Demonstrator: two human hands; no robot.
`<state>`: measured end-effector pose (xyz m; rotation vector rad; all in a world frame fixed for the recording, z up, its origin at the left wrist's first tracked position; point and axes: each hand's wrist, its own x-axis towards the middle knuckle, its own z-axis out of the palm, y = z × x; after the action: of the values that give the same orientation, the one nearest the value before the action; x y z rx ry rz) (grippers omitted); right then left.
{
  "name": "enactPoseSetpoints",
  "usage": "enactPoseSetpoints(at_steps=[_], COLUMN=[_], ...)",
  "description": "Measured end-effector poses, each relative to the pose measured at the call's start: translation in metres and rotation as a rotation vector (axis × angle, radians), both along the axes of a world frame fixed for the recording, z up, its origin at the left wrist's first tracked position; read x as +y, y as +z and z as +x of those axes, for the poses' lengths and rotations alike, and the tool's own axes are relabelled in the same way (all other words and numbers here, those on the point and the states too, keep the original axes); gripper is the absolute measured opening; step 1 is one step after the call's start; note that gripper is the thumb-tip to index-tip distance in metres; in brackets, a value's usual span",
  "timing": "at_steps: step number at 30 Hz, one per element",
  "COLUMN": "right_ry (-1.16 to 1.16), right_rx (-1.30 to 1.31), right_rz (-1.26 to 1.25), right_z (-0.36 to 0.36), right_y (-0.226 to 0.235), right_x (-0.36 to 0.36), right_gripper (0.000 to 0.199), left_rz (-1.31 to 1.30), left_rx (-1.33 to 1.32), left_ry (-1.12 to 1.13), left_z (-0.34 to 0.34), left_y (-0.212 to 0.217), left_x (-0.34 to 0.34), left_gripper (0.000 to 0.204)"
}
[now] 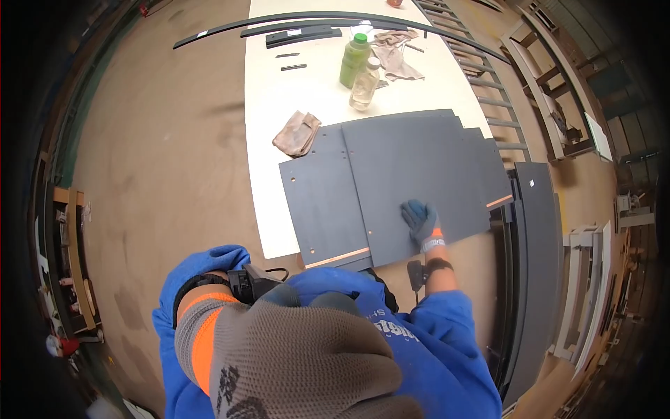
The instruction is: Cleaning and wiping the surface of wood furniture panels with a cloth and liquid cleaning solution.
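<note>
My right hand (420,220), in a blue and grey work glove with an orange cuff, rests on a dark grey panel (405,160), its fingers out over the surface. Several such panels lie stacked and overlapping on a pale table (269,202); a few have drilled holes, and bare wood-coloured strips show on some edges. Very close to the camera, my left hand (300,356) is raised in a knitted grey glove with an orange band. Its back fills the lower middle of the picture, and its fingertips are hidden. A folded brownish rag (296,133) lies against the panels' far left edge.
Beyond the panels stand a green bottle (354,61) and a clear bottle (365,85), near a crumpled cloth (398,56). Long dark strips (293,26) cross the table's far end. Along the right runs a roller conveyor (499,101), with tall dark boards (534,265) nearer me.
</note>
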<state>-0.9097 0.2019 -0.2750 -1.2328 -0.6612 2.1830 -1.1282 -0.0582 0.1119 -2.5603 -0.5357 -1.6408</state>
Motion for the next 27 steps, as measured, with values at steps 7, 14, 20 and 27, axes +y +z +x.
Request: enactPoseSetpoints(at_steps=[7,14,20,27], right_ry=[0.034,0.026,-0.004,0.0], right_rx=[-0.019,0.052,0.09,0.104], right_rz=[0.01,-0.1,-0.175,-0.182], right_z=[0.001,0.005,0.004,0.01], right_y=[-0.009,-0.013,0.0,-0.011], right_x=[0.006,0.013,0.012,0.016], right_gripper=[0.061,0.057,0.042,0.046], left_rz=[-0.216,0.055,0.135,-0.136], left_rx=[-0.318,-0.5,-0.574,-0.584], left_ry=[0.15,0.349,0.274,0.078], left_z=[0.039,0.061,0.062,0.06], left_y=[0.013,-0.001,-0.007,0.004], left_x=[-0.002,0.014,0.023,0.013], left_gripper=[0.018,0.015,0.013,0.012])
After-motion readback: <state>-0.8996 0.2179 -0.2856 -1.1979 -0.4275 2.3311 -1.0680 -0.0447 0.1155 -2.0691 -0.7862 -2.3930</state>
